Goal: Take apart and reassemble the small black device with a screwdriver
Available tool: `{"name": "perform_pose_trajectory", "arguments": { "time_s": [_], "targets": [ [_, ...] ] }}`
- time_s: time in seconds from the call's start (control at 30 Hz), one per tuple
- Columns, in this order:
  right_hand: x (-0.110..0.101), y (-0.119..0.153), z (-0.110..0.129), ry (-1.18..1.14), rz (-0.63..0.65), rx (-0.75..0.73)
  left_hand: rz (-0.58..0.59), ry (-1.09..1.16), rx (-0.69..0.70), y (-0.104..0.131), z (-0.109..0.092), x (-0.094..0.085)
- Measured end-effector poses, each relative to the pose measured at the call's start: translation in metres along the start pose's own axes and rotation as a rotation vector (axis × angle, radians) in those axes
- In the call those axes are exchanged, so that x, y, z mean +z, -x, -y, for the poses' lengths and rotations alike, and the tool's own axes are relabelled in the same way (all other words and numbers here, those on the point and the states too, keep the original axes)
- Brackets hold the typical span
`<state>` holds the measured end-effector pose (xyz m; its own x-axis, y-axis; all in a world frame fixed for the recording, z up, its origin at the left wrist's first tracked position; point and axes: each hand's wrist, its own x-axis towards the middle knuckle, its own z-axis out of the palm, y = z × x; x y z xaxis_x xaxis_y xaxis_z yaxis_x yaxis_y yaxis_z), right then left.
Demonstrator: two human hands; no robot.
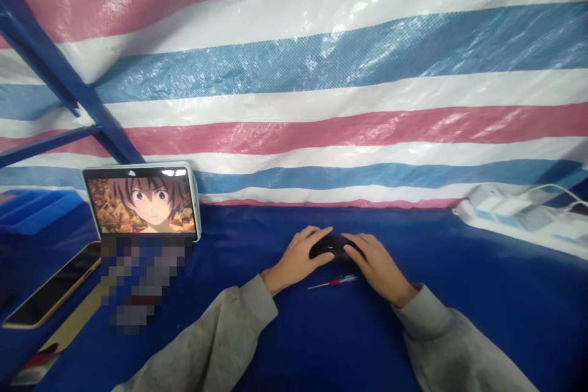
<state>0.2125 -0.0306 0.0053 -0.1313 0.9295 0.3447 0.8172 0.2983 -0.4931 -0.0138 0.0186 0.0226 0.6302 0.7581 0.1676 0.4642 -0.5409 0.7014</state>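
A black object [337, 247], rounded like a computer mouse, lies on the blue table between my two hands. From the left, my left hand [301, 259] grips its side, thumb at the near edge and fingers along the far edge. On the other side my right hand [376, 263] closes on its right end, with the thumb against the near side and the fingers over the top. Just below the object, a small screwdriver [335, 282] with a red and clear handle rests on the table, its thin shaft towards the left.
A tablet [144, 205] showing a cartoon face stands at the left. Beside it lie a phone [55, 286] and a blue tray [34, 211]. A white power strip [519, 220] with plugs and cables sits at the right. Striped sheeting hangs behind the table [321, 343].
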Motion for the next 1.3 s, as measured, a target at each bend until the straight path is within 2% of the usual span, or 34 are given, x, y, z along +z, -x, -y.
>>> {"name": "perform_pose_trajectory", "arguments": {
  "time_s": [0.23, 0.33, 0.47, 0.63, 0.8, 0.97, 1.1, 1.3],
  "targets": [
    [-0.002, 0.001, 0.003, -0.004, 0.006, -0.015, -0.021, 0.049, -0.008, -0.002, 0.003, 0.001],
    [-0.003, 0.002, 0.001, 0.011, 0.014, -0.039, 0.005, 0.053, 0.007, -0.001, 0.005, 0.0],
    [-0.004, 0.003, -0.002, 0.023, 0.05, -0.048, 0.044, 0.016, 0.03, -0.001, 0.007, -0.001],
    [-0.003, 0.003, -0.008, 0.008, 0.103, -0.067, 0.035, -0.008, 0.01, 0.0, 0.008, 0.002],
    [-0.004, 0.004, -0.008, -0.011, 0.052, -0.044, 0.012, -0.009, 0.003, -0.001, 0.007, 0.004],
    [-0.009, 0.002, 0.001, -0.078, -0.005, -0.049, -0.001, 0.003, 0.001, 0.0, 0.006, 0.003],
    [-0.009, -0.001, 0.005, -0.119, -0.048, -0.034, -0.062, 0.035, -0.011, 0.001, 0.007, 0.003],
    [-0.002, -0.003, -0.007, -0.117, -0.115, 0.008, -0.209, -0.054, -0.036, -0.004, 0.01, 0.007]
  ]
}}
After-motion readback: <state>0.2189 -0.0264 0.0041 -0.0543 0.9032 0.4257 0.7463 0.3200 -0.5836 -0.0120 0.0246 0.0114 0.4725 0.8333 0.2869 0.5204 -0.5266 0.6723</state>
